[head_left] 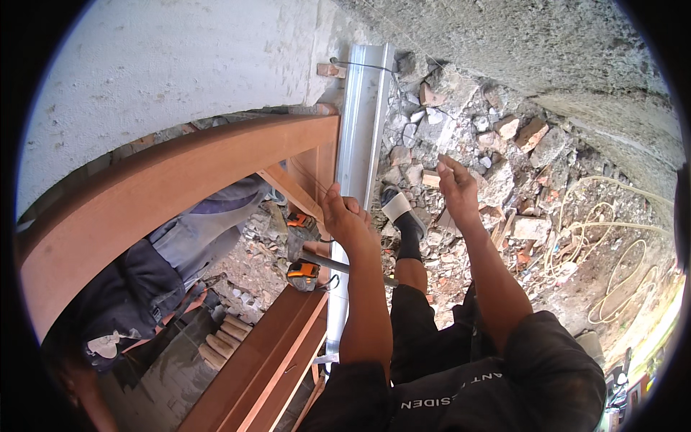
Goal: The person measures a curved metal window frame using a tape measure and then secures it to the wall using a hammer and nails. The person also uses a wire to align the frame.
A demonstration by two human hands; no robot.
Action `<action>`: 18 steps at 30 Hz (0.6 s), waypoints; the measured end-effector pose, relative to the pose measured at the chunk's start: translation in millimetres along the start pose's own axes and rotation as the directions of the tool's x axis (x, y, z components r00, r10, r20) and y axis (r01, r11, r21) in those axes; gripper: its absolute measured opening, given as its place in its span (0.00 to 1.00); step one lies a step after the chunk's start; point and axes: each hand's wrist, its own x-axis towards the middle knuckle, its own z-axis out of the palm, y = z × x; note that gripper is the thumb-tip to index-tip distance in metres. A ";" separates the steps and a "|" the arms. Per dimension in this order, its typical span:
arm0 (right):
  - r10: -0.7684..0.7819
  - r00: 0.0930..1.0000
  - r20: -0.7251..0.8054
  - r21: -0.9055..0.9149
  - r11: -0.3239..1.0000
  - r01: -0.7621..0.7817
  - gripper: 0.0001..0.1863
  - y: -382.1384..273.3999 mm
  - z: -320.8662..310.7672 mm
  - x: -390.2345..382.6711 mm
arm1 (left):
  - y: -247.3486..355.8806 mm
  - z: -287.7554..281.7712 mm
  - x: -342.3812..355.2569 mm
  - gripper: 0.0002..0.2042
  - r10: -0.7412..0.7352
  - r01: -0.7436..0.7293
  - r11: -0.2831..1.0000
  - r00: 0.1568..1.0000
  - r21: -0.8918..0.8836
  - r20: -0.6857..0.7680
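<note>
My left hand (349,219) is raised beside the metal channel (360,122), its fingers closed in a pinch. A thin dark wire (311,178) seems to run from its fingertips across the wooden frame (180,162). To the right, over the rubble, my right hand (458,191) is held up with thumb and fingers pinched together. Whatever it grips is too small to make out. The silver channel stretches from the wall down past my left forearm, along the frame's end. Near its top, a dark tie wire (363,65) crosses it.
An orange and black tape measure (302,275) rests by the lower wooden beam (252,353), near a dark bar (324,261). Another person's grey and dark clothing (201,230) shows beyond the frame. Broken bricks (533,135) and a coiled pale rope (597,223) lie right.
</note>
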 end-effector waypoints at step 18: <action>-0.203 0.879 0.432 -0.576 0.688 0.442 0.16 -34.6 18.3 83.7 | -91.9 44.1 -77.3 0.15 -0.175 0.063 0.964 0.883 0.260 0.436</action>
